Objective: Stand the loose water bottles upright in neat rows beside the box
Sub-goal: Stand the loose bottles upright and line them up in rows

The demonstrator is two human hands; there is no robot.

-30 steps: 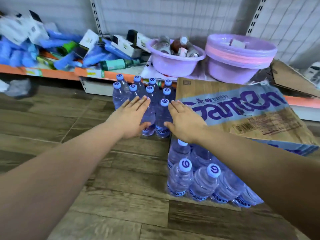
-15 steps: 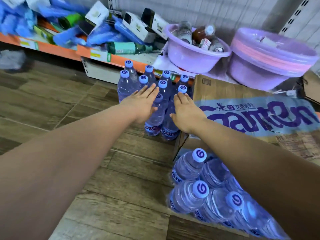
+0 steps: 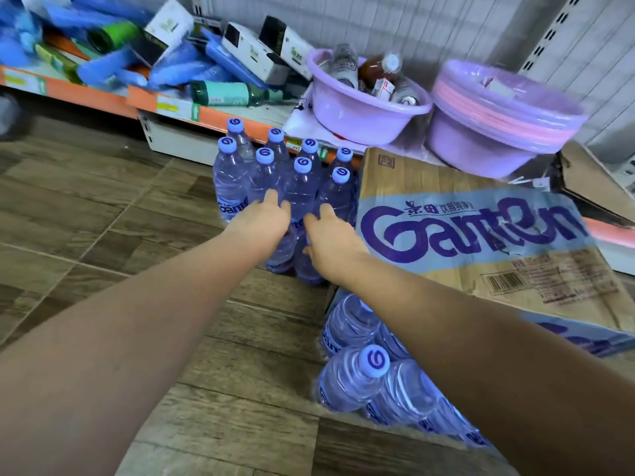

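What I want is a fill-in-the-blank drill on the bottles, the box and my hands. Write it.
1. The upright bottles stand to the ___ of the box.
2. The box's largest printed word reads ___.
3. The left hand and right hand both touch standing ___.
Missing words: left; Ganten; bottles.
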